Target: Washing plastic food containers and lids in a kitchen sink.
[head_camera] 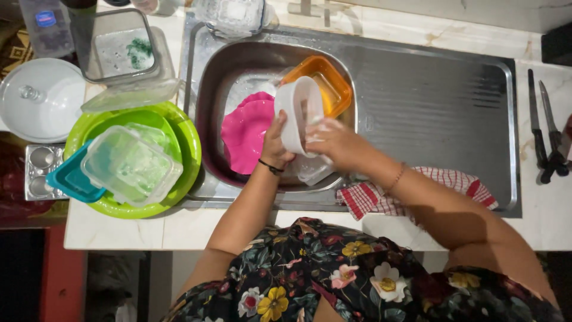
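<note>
A: Landmark was the steel sink [208, 89]. What did the hands have?

B: Left hand [275, 146] gripped the outer wall of a white plastic container [301, 113], tipped on its side above the sink basin, mouth facing right. Grip clenched on the container. A black band sat on that wrist.

A: Right hand?

B: Right hand [330, 140] was at the container's open mouth, fingers curled against the rim or just inside. Soapy and blurred, so whether it pinched anything I couldn't tell. A thin bracelet was on that wrist.

A: Inside the sink?

B: Pink scalloped plate [244, 134] lay in the basin, left of the container. Orange square container [325, 80] leaned at the back of the basin, touching or just behind the white one. A clear lid [313, 170] lay under the hands at the sink's front.

A: Around the sink?

B: Left of the sink, on the bench [119, 229]: green bowl [187, 146] with a clear tub [131, 164] and teal lid [68, 179] stacked in it. Behind that, a clear rectangular box [116, 48] and a white lid [42, 98]. Right of the basin, a red checked cloth [372, 200] on the drainboard's front edge, partly under the right forearm. Far right of the sink, knives [545, 128] on the bench.
</note>
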